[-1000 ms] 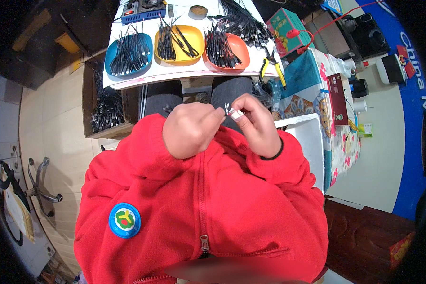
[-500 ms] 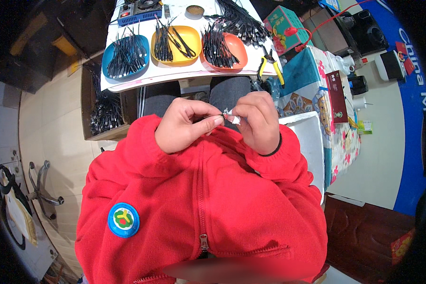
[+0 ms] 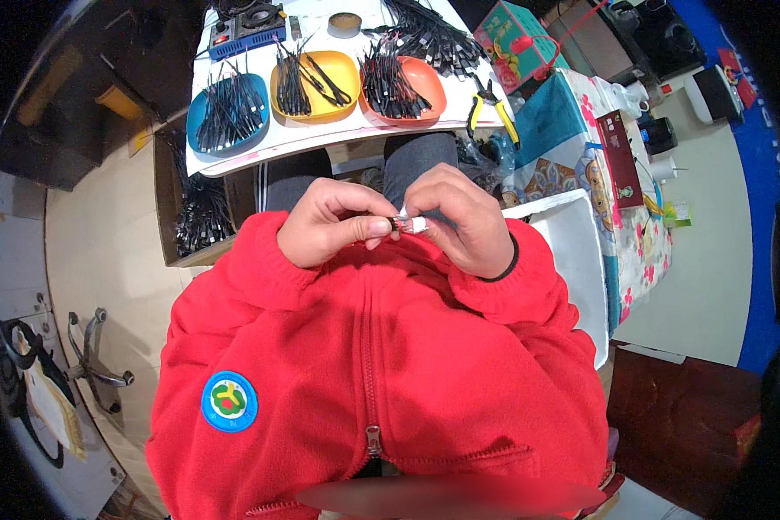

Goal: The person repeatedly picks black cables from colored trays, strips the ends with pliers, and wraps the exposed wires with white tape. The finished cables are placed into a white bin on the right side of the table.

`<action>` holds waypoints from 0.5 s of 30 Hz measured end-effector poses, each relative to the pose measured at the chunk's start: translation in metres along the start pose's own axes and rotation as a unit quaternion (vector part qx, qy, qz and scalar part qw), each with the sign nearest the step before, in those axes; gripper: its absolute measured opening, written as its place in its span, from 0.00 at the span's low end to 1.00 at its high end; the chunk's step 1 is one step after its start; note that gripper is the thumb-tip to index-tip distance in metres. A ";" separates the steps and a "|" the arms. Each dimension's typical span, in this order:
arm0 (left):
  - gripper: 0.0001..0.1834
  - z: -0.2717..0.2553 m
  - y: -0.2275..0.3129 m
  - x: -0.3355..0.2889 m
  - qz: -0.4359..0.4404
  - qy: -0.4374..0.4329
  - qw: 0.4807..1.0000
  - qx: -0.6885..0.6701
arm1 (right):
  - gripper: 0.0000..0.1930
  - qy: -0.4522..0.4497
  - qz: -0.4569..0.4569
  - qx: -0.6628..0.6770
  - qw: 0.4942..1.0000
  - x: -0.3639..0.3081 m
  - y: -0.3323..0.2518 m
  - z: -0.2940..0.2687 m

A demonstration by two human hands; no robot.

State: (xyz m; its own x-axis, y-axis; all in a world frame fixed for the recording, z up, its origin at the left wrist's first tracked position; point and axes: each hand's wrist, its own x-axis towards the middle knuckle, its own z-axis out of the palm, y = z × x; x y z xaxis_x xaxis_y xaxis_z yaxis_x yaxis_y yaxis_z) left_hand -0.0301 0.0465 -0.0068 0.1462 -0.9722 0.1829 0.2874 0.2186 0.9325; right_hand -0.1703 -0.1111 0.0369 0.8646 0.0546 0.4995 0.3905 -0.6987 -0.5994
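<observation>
Both my hands meet in front of my red jacket, just below the white table's edge. With thumb and fingertips, my left hand pinches a thin black cable; red wire shows at its end. My right hand is closed at the other side, its fingertips on a small white piece at the wire end. Whether that piece is a connector or a wrapping is too small to tell. Most of the cable is hidden by my left fingers.
On the table stand a blue tray, a yellow tray and an orange tray with black cables. Wire strippers lie at the right edge, beside a cable heap. A box of cables is at left, a white bin at right.
My hands have shifted slightly left together. The white piece now lies more in line with the cable end, and my right fingers have changed their grip on it.
</observation>
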 end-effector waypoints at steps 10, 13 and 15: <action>0.08 -0.001 -0.011 -0.002 -0.014 0.017 0.986 -0.167 | 0.11 0.042 -0.013 -0.146 0.988 -0.003 0.025 -0.013; 0.08 0.004 -0.014 -0.002 -0.008 0.051 0.970 -0.236 | 0.13 0.060 0.033 -0.187 0.980 -0.006 0.029 -0.026; 0.07 0.005 -0.015 0.000 -0.011 0.040 0.966 -0.254 | 0.15 0.061 0.008 -0.174 0.983 -0.010 0.022 -0.022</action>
State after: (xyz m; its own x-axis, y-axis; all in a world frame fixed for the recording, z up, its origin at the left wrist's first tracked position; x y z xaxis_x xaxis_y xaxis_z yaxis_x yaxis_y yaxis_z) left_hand -0.0388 0.0428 -0.0197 0.2017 -0.9720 0.1202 0.7163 0.2301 0.6588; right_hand -0.1774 -0.1431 0.0326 0.8172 -0.0301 0.5756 0.2265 -0.9015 -0.3687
